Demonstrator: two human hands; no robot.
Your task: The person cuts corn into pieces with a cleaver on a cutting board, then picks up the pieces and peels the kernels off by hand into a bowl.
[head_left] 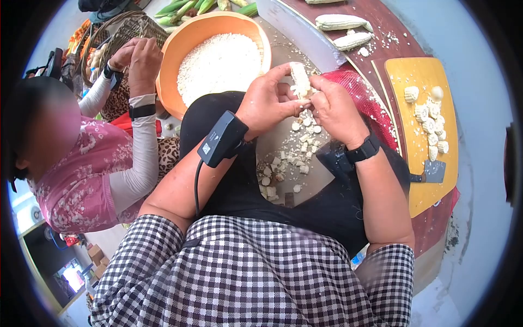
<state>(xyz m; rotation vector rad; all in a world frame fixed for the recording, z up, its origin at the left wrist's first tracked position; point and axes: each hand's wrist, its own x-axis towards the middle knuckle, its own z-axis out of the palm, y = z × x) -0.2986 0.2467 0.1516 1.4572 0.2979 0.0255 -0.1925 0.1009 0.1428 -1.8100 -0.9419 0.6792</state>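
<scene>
Flanking held corn point(300, 78): basin point(218, 25), board point(427, 196)

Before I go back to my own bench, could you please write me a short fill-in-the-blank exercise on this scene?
1. The left hand holds up the corn cob and the right hand is at it too, so ____ hands are at work there.
2. The round basin with the white kernels in it is coloured ____.
3. The cutting board under the cut cob pieces is coloured ____.
4. The person's checked shirt is white and ____.

Missing words: two; orange; yellow; black.
</scene>
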